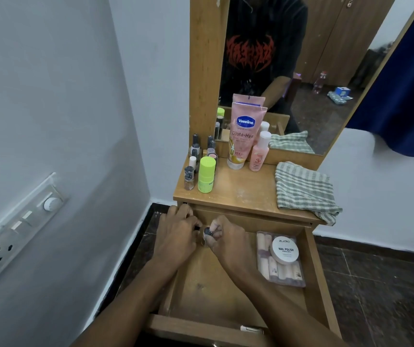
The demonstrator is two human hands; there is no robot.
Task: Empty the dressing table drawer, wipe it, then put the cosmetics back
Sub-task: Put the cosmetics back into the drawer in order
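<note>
The wooden drawer (318, 271) is pulled open below the dressing table top (246, 194). My right hand (226, 244) pinches a small dark-capped bottle (208, 231) at the drawer's back left. My left hand (175, 234) is curled beside it over the drawer's back left corner, with something dark just visible at its fingertips. A clear box of nail items (281, 269) lies at the drawer's right, with a round white nail polish remover tub (285, 249) on top. On the table top stand several nail polish bottles (195, 156), a lime green stick (206, 174), a pink Vaseline tube (243, 136) and a small pink bottle (259, 154).
A striped green and white cloth (306, 191) lies on the table's right side. A mirror (301, 58) rises behind the table. A wall with a switch panel (18, 229) stands close on the left. A blue curtain (406, 83) hangs at the right. Dark tiled floor surrounds the table.
</note>
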